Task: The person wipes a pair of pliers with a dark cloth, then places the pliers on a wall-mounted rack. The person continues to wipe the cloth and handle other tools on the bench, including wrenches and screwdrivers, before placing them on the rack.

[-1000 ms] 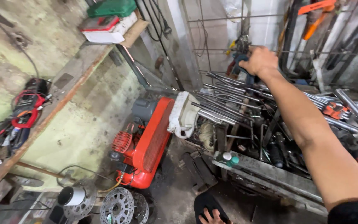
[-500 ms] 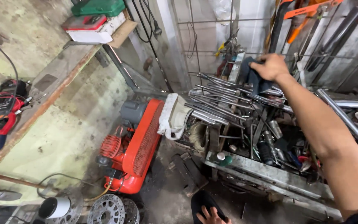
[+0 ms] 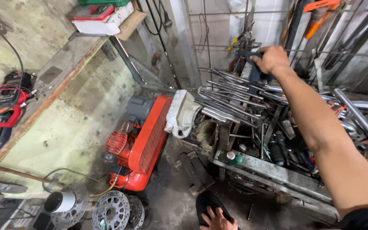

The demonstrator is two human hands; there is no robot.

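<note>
Stained greenish concrete wall [image 3: 71, 127] filled the left half, with a long rust-edged wooden shelf [image 3: 60, 81] running diagonally across it. Red-orange air compressor with a mesh belt guard and grey motor [image 3: 143, 142] sat on the dirty floor below, just beside a metal cart packed with scrap and tools [image 3: 273, 170]. A bundle of long shiny steel rods [image 3: 231, 96] lay across the cart top, ends pointing left; a dirty white plastic jug [image 3: 182, 113] hung off the cart's left end, touching the compressor guard. Thick chromed tube [image 3: 358, 117] crossed the cart's right side.

Right arm was stretched out over the cart. Right hand [image 3: 271, 59] was clenched around a dark blue-grey rag [image 3: 255, 72], held up at the back of the cart just above the rod bundle, near the wire mesh on the wall. The rag hung down from the fist, its lower edge at the rods; contact not clear.

Left hand [image 3: 217, 219] was at the bottom edge, fingers spread flat on a dark knee, holding nothing.

Smaller stuff: white-and-red box on cardboard [image 3: 101, 19] at the shelf's far end, red-and-black cables [image 3: 5, 106] on the near end, two drilled brake discs [image 3: 116, 211] and a white-cored spool [image 3: 60, 202] on the floor, orange-handled clamp [image 3: 320, 8] on the wall.
</note>
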